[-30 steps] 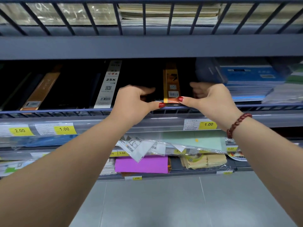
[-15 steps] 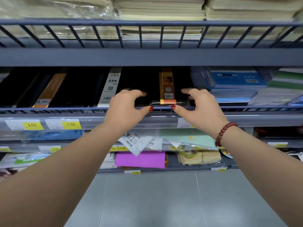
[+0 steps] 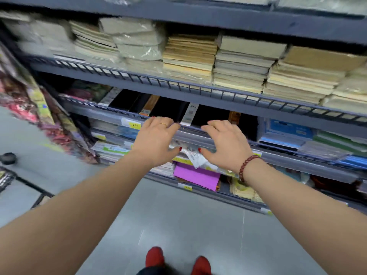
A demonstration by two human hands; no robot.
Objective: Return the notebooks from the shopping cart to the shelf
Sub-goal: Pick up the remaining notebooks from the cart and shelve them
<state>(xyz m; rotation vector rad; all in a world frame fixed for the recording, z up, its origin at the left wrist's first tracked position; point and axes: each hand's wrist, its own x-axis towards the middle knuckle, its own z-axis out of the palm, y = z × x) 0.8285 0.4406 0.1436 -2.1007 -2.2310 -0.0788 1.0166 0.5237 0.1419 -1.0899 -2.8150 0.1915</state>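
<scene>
In front of the grey shelf [image 3: 198, 133], both hands hover palm-down and empty; the left hand [image 3: 156, 139] has its fingers [image 3: 158, 124] spread wide, a thin gold ring [image 3: 163, 124] on one of them, the tips just at the shelf's front rail; the right hand [image 3: 224, 143] sits just beside it, fingers likewise splayed and holding nothing, a dark red bead bracelet [image 3: 247, 165] round the wrist; the two thumbs point toward each other with a small gap between; behind the fingertips, on the middle shelf, the notebooks [image 3: 170, 110] lie in a dark row, black covers with an orange band [image 3: 234, 117] to the right and a white label strip [image 3: 189, 114] between the hands; blue packs [image 3: 288, 133] lie further right on the same level; above, stacks of cream paper pads [image 3: 242, 64] fill the upper shelf; below the hands, a purple sheet [image 3: 196, 178] and wrapped items crowd the lower shelf; yellow price tags [image 3: 135, 125] run along the rails; at far left the edge of the shopping cart [image 3: 23, 182] shows, black wire over the grey floor [image 3: 178, 235]; red shoes [image 3: 155, 257] at the bottom; the whole view is motion-blurred and tilted.
</scene>
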